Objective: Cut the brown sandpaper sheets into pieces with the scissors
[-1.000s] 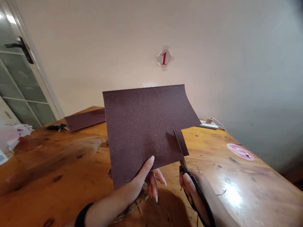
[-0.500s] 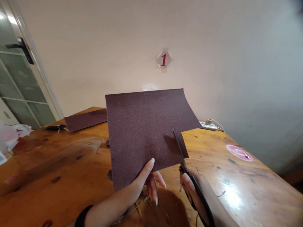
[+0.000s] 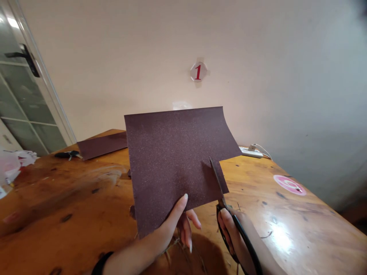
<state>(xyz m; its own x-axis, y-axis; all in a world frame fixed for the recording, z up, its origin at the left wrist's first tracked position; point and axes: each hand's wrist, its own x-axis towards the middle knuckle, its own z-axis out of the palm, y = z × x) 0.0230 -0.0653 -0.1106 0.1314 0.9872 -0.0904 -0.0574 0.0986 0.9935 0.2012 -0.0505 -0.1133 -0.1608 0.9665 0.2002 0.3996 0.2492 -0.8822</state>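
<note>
My left hand point(image 3: 172, 225) pinches the lower edge of the dark brown sheet point(image 3: 172, 152), thumb on the near face; the sheet is held up above the wooden table point(image 3: 94, 206). My right hand point(image 3: 235, 229) grips black-handled scissors point(image 3: 217, 175), closed around the handles; the blades lie at the sheet's lower right, beside the notched corner.

A plain black band point(image 3: 102, 263) wraps the left forearm point(image 3: 132, 254), well back from the left hand point(image 3: 176, 219); it is fairly broad and smooth, its material too dim to tell. Between band and hand the skin is bare. The fingers point(image 3: 187, 233) are slim, with glossy, narrow nails point(image 3: 185, 196) reaching past the tips. The right hand point(image 3: 234, 235) and right forearm point(image 3: 265, 254) are bare as far as they show.
</note>
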